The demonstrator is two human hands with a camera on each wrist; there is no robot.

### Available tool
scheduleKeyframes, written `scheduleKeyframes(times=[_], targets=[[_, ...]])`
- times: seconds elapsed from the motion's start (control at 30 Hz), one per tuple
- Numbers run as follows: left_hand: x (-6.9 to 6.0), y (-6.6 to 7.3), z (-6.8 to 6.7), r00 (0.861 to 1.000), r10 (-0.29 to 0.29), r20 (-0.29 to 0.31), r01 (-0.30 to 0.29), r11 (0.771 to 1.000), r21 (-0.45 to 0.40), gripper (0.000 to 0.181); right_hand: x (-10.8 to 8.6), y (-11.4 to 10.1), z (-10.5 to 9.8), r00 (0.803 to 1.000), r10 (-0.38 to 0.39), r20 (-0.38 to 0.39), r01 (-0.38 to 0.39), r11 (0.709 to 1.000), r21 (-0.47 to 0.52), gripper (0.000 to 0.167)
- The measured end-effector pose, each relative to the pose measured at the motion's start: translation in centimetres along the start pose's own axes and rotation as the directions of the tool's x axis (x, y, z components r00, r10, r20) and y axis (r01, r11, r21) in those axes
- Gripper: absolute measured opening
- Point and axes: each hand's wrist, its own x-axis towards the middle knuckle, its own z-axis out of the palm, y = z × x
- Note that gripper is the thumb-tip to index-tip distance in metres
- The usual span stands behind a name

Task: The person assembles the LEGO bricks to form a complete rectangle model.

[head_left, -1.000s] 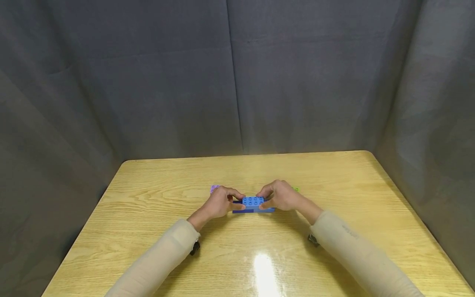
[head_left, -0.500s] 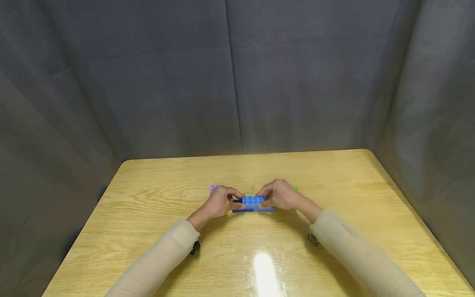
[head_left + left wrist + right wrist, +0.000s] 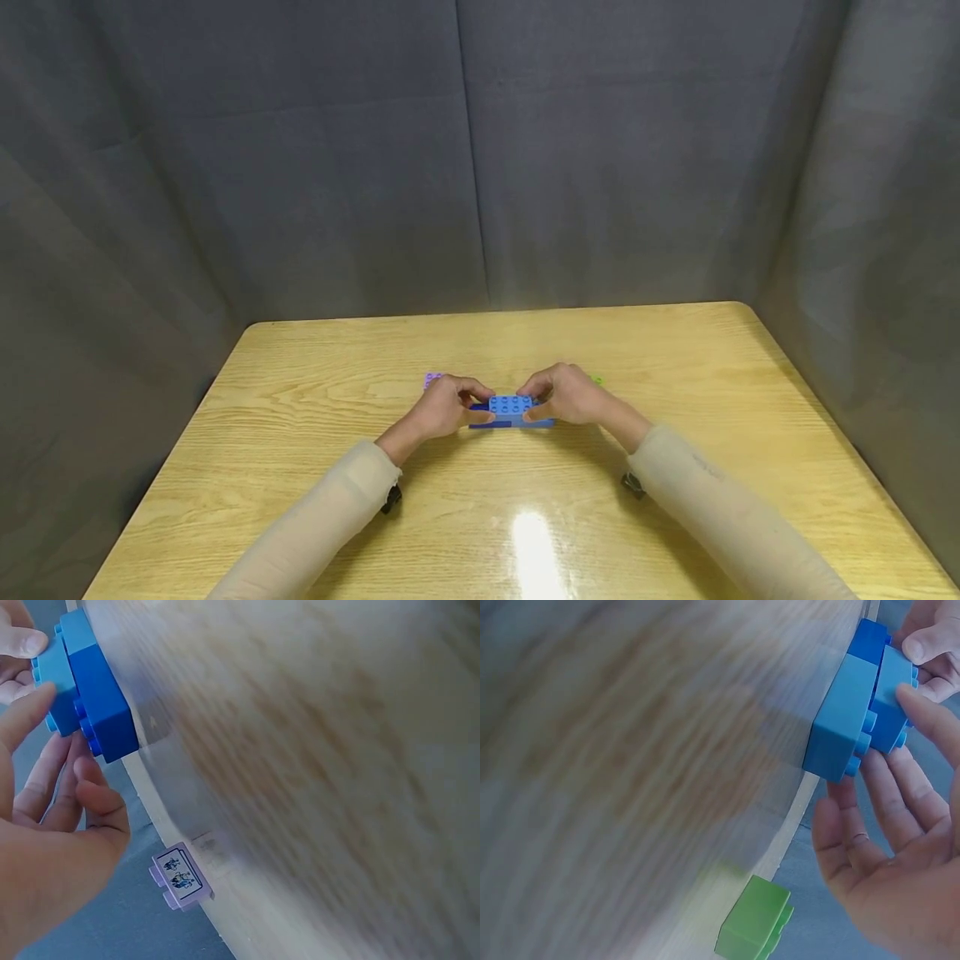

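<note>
A light blue toy building brick sits across two lower bricks in the middle of the table, its studs facing up. Beneath it, a dark blue brick lies on the left and another light blue brick on the right, end to end. My left hand pinches the left end of the top brick between thumb and fingers. At the opposite end, my right hand pinches the same brick. Fingers partly hide the ends of the lower pair in the head view.
Behind my left hand is a purple brick with a printed picture on its side. A green brick lies beyond my right hand, mostly hidden in the head view. Grey curtains hang around the wooden table.
</note>
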Motion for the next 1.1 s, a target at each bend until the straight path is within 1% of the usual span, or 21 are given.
scheduleKeyframes(times=[0.1, 0.27, 0.4, 0.53, 0.63, 0.8, 1.1], targets=[[0.0, 0.0, 0.0, 1.0, -0.002, 0.001, 0.002, 1.0, 0.01, 0.029, 0.0, 0.0, -0.1, 1.0, 0.001, 0.0, -0.001, 1.0, 0.0, 0.03], [0.0, -0.2, 0.1, 1.0, -0.004, 0.025, 0.003, 1.0, 0.01, 0.037, -0.1, 0.1, -0.1, 1.0, -0.002, 0.012, 0.002, 1.0, 0.002, 0.032], [0.0, -0.3, 0.4, 0.999, 0.012, 0.041, -0.012, 1.0, 0.008, 0.04, -0.2, 0.3, -0.2, 1.0, -0.008, 0.018, 0.008, 1.0, -0.005, 0.035], [0.0, -0.5, 0.5, 0.998, 0.033, 0.044, -0.034, 0.999, 0.026, 0.04, -0.3, 0.4, -0.3, 1.0, -0.007, 0.018, 0.007, 1.0, 0.003, 0.039], [0.1, -0.6, 0.5, 0.998, 0.033, 0.046, -0.035, 0.999, 0.032, 0.04, -0.5, 0.6, -0.5, 1.0, -0.007, 0.017, 0.007, 1.0, 0.017, 0.042], [0.2, -0.6, 0.7, 0.998, 0.011, 0.055, -0.013, 0.999, 0.031, 0.038, -0.7, 1.2, -1.1, 1.0, -0.01, -0.005, 0.01, 1.0, 0.012, 0.041], [0.3, -0.7, 0.7, 0.998, -0.004, 0.067, -0.001, 0.998, 0.064, 0.036, -1.2, 2.0, -2.3, 0.997, 0.022, -0.07, -0.02, 0.999, 0.03, 0.033]])
